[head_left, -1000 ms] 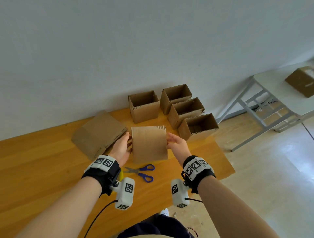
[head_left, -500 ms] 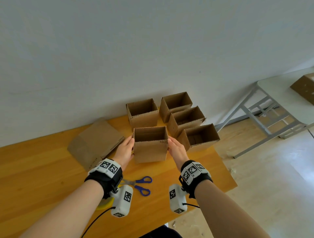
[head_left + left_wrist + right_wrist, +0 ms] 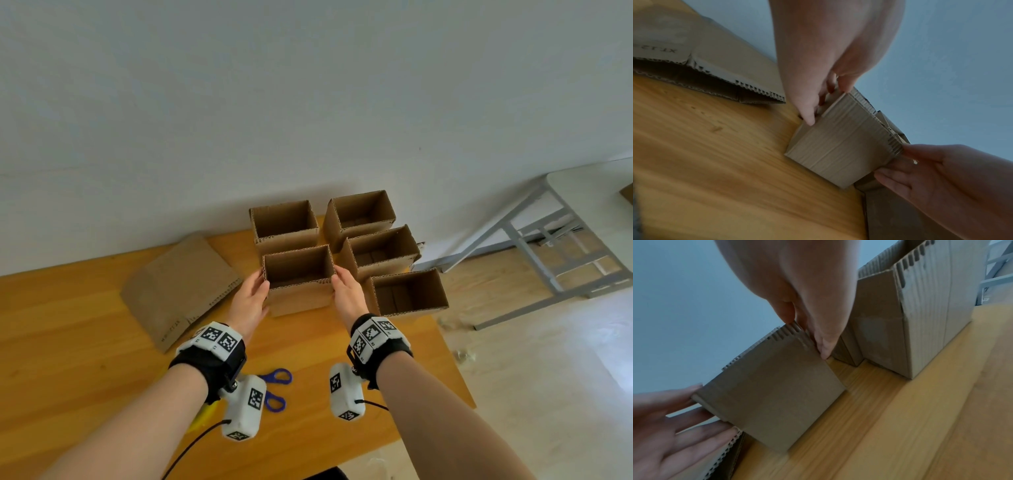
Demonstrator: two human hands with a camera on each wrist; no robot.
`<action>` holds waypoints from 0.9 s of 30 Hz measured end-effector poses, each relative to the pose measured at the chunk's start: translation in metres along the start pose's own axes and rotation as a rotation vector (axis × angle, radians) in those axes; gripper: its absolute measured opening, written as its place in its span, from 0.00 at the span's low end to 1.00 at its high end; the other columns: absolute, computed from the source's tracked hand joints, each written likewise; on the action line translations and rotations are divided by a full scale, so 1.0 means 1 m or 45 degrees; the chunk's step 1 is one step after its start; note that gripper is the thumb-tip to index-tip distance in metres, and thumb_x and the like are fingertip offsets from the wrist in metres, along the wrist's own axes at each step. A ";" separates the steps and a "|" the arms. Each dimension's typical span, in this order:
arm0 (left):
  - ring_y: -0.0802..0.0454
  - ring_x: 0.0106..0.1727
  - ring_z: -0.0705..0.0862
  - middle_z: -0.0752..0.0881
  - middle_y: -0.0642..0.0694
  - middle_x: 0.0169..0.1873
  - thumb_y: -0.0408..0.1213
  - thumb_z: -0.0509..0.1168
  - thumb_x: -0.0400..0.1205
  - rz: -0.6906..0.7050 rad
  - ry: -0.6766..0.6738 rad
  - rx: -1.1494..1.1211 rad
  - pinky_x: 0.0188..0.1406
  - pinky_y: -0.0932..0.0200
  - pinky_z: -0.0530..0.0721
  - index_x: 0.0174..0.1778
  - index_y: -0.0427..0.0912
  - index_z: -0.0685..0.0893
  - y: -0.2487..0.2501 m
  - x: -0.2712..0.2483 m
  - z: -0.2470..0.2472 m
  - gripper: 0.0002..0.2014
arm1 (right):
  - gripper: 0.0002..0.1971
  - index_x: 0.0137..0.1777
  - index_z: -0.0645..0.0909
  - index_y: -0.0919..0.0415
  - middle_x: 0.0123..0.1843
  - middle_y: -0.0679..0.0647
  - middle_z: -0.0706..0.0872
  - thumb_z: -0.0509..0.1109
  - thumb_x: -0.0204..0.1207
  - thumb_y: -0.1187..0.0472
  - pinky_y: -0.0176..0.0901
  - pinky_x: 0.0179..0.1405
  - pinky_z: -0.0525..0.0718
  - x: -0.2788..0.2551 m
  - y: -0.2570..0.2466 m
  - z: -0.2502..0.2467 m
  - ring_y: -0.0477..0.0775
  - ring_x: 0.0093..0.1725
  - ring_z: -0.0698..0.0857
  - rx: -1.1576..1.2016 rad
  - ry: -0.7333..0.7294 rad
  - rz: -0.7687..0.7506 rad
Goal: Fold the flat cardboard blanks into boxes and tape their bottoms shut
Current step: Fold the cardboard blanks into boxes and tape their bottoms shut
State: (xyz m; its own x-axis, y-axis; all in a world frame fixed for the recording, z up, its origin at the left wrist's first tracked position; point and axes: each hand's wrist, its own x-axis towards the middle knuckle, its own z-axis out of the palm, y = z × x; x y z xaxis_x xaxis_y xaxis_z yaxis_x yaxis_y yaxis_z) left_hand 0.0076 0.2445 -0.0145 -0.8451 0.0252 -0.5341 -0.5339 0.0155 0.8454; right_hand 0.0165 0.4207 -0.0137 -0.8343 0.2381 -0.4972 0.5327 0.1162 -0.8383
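A: Start big: the surface carries four open boxes, with a flat blank to your left.

B: And the box you hold?

A: A second ago it was raised and tilted; now it stands upright among them. Your left hand and right hand press its sides with near-straight fingers. Probably done, so take the blank next.

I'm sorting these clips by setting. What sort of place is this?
Probably a plain workroom or office set up for box assembly: a wooden table against a bare white wall, open cardboard boxes grouped on it, and a folding table on light flooring nearby.
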 end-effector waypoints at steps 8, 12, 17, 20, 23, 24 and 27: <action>0.44 0.77 0.67 0.67 0.40 0.78 0.37 0.52 0.88 0.142 0.079 0.539 0.76 0.46 0.68 0.80 0.42 0.61 0.009 -0.001 -0.008 0.23 | 0.25 0.80 0.62 0.55 0.77 0.55 0.72 0.60 0.85 0.60 0.51 0.72 0.72 -0.004 -0.011 0.001 0.56 0.76 0.71 -0.232 0.044 -0.129; 0.43 0.74 0.72 0.70 0.40 0.76 0.37 0.52 0.88 0.222 0.135 0.824 0.68 0.50 0.74 0.80 0.42 0.61 0.017 -0.011 -0.021 0.23 | 0.24 0.79 0.65 0.55 0.79 0.53 0.69 0.61 0.84 0.60 0.50 0.75 0.70 -0.011 -0.024 0.001 0.54 0.78 0.69 -0.501 0.061 -0.307; 0.43 0.65 0.80 0.77 0.40 0.70 0.38 0.51 0.88 0.262 0.170 1.147 0.59 0.53 0.79 0.79 0.43 0.62 0.017 -0.023 -0.046 0.22 | 0.22 0.77 0.68 0.55 0.79 0.53 0.69 0.60 0.84 0.59 0.52 0.80 0.65 -0.023 -0.038 0.018 0.53 0.79 0.67 -0.803 0.000 -0.461; 0.43 0.64 0.81 0.79 0.40 0.68 0.38 0.51 0.88 0.251 0.199 1.231 0.60 0.51 0.80 0.78 0.42 0.63 0.016 -0.029 -0.066 0.21 | 0.22 0.78 0.67 0.55 0.80 0.53 0.69 0.59 0.84 0.58 0.51 0.79 0.66 -0.033 -0.046 0.038 0.54 0.79 0.66 -0.911 -0.051 -0.509; 0.42 0.67 0.79 0.78 0.40 0.69 0.37 0.50 0.88 0.213 0.229 1.236 0.62 0.51 0.77 0.78 0.41 0.63 0.016 -0.037 -0.087 0.21 | 0.21 0.76 0.69 0.57 0.78 0.54 0.71 0.59 0.84 0.59 0.50 0.78 0.68 -0.043 -0.052 0.060 0.55 0.77 0.69 -0.936 -0.082 -0.545; 0.42 0.67 0.79 0.77 0.40 0.70 0.37 0.50 0.88 0.199 0.239 1.227 0.62 0.51 0.77 0.78 0.41 0.63 0.016 -0.040 -0.095 0.21 | 0.20 0.76 0.70 0.57 0.77 0.54 0.72 0.59 0.84 0.60 0.49 0.77 0.69 -0.046 -0.054 0.067 0.55 0.76 0.71 -0.944 -0.095 -0.558; 0.43 0.70 0.76 0.74 0.40 0.73 0.37 0.51 0.88 0.172 0.271 1.187 0.67 0.50 0.76 0.78 0.40 0.63 0.014 -0.042 -0.120 0.21 | 0.21 0.76 0.69 0.59 0.77 0.55 0.72 0.60 0.83 0.62 0.48 0.76 0.69 -0.051 -0.060 0.091 0.56 0.75 0.71 -0.972 -0.139 -0.562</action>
State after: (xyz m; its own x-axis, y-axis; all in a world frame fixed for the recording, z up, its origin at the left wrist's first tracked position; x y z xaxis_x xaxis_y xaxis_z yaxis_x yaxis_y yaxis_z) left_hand 0.0322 0.1234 0.0197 -0.9342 -0.0956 -0.3437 -0.2715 0.8155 0.5112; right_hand 0.0141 0.3138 0.0415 -0.9741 -0.0696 -0.2152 0.0758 0.7962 -0.6003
